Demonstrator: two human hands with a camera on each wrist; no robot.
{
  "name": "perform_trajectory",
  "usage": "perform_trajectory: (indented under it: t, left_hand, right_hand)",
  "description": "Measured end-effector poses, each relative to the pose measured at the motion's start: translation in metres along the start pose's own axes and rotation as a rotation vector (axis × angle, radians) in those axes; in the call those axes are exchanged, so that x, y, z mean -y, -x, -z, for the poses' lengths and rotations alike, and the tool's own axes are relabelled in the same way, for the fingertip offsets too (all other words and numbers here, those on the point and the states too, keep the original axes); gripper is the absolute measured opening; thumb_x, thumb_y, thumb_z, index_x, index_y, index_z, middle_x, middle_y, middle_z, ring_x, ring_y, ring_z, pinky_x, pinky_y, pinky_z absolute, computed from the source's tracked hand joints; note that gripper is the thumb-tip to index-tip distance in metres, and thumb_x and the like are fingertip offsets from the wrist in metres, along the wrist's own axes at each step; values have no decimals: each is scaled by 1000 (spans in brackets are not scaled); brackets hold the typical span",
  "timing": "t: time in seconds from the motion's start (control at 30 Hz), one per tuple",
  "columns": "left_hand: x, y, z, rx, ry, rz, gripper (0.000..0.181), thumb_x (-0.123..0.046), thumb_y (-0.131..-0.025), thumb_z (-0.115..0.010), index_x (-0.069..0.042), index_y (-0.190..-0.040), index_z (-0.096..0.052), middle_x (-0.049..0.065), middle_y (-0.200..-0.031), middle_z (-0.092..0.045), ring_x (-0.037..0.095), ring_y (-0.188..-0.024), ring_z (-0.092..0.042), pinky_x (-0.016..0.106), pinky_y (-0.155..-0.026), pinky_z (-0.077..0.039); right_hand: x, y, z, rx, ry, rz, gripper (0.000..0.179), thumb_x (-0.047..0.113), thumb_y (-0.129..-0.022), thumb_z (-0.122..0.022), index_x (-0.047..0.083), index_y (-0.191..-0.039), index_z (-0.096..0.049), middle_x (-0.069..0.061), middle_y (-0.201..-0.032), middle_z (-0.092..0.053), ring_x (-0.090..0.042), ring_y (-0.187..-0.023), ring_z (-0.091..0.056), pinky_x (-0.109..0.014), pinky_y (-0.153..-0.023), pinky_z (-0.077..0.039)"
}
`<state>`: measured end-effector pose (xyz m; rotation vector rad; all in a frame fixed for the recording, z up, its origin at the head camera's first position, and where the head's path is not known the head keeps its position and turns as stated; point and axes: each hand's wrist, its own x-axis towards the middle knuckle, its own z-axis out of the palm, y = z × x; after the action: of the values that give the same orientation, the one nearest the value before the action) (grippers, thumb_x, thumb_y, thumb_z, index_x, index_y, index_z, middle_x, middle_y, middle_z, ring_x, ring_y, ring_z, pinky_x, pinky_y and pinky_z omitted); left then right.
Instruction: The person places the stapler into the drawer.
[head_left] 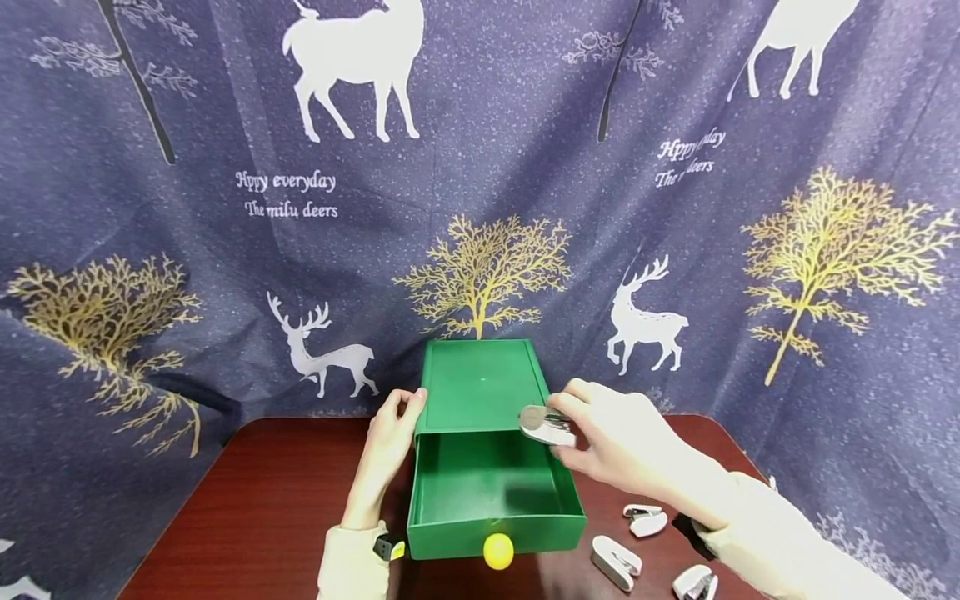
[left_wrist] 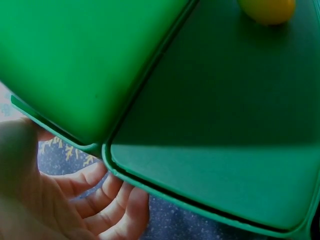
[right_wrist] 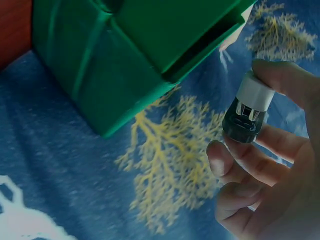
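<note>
A green box (head_left: 483,379) stands on the table with its front drawer (head_left: 495,492) pulled out. A round yellow knob (head_left: 498,551) sits on the drawer's front. My left hand (head_left: 392,442) rests against the box's left side, its fingers (left_wrist: 112,202) loosely bent along the edge in the left wrist view. Above the right part of the drawer, my right hand (head_left: 618,437) pinches a small white-and-dark stapler (right_wrist: 250,107) between thumb and fingers. The drawer's visible floor is bare green.
Right of the drawer, several white mini staplers lie on the reddish-brown table (head_left: 285,500): one stapler (head_left: 646,519) farther back, another stapler (head_left: 617,562) closer to the drawer, and one (head_left: 695,582) at the front. A dark blue cloth (head_left: 480,167) with deer and trees hangs behind.
</note>
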<state>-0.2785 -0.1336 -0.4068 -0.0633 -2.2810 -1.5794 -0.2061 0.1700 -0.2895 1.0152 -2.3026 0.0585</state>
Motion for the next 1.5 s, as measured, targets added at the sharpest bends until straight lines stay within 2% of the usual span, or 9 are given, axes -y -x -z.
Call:
perform_trajectory:
  t: [0.2, 0.33, 0.43, 0.57, 0.73, 0.97, 1.33, 1.5]
  left_hand:
    - [0, 0, 0, 4, 8, 5, 46, -58, -96, -52, -13, -101, -61, 6, -71, -55, 22, -60, -54, 35, -63, -44]
    - [0, 0, 1, -2, -14, 11, 46, -58, -96, -51, -13, -101, -61, 5, -75, -55, 21, -66, -54, 35, -66, -43]
    - [0, 0, 2, -1, -29, 8, 45, -56, -97, -51, -12, -101, -61, 4, -75, -55, 20, -69, -53, 34, -68, -42]
    - [-1, 0, 2, 13, -20, 8, 46, -54, -98, -51, -9, -102, -60, 3, -71, -54, 18, -63, -53, 34, -66, -42]
    - [-2, 1, 2, 16, -5, 15, 46, -55, -97, -51, -10, -102, -60, 4, -70, -54, 18, -60, -53, 33, -64, -43]
    - [-2, 1, 2, 23, -3, 28, 47, -58, -96, -51, -13, -102, -60, 4, -71, -54, 20, -62, -53, 34, -65, -43]
    - [-1, 0, 1, 17, -1, 24, 47, -59, -95, -51, -14, -101, -60, 5, -71, -54, 21, -62, -54, 34, -64, -43]
    - [-2, 0, 1, 16, -15, 20, 48, -60, -95, -50, -14, -102, -61, 5, -70, -54, 21, -61, -54, 34, -64, -43]
  right_hand:
    - [13, -24, -2, 4, -5, 103, 36, 31, -73, -81, 16, -102, -65, 8, -83, -47, -7, -64, -46, -25, -43, -35]
    - [23, -38, -5, 21, -9, 158, 34, 33, -74, -81, 17, -98, -64, 8, -81, -46, -7, -64, -45, -25, -42, -35]
    - [31, -46, -9, 48, -21, 187, 32, 33, -73, -81, 18, -95, -63, 9, -79, -45, -6, -63, -43, -24, -43, -35]
    - [42, -54, -15, 102, -30, 198, 34, 36, -72, -83, 19, -94, -63, 10, -79, -47, -6, -65, -46, -26, -46, -39]
    - [56, -61, -23, 228, -34, 182, 33, 39, -74, -81, 21, -94, -63, 11, -78, -48, -8, -66, -50, -28, -48, -41]
    - [74, -66, -31, 405, -27, 124, 26, 37, -77, -78, 21, -87, -60, 11, -74, -44, -8, -59, -45, -27, -46, -37]
    - [79, -72, -30, 524, -24, 38, 24, 36, -79, -79, 21, -83, -60, 9, -74, -48, -10, -56, -45, -28, -48, -39]
    - [84, -81, -26, 583, -68, 0, 23, 31, -79, -77, 21, -73, -58, 8, -66, -49, -10, -51, -46, -28, -46, -39]
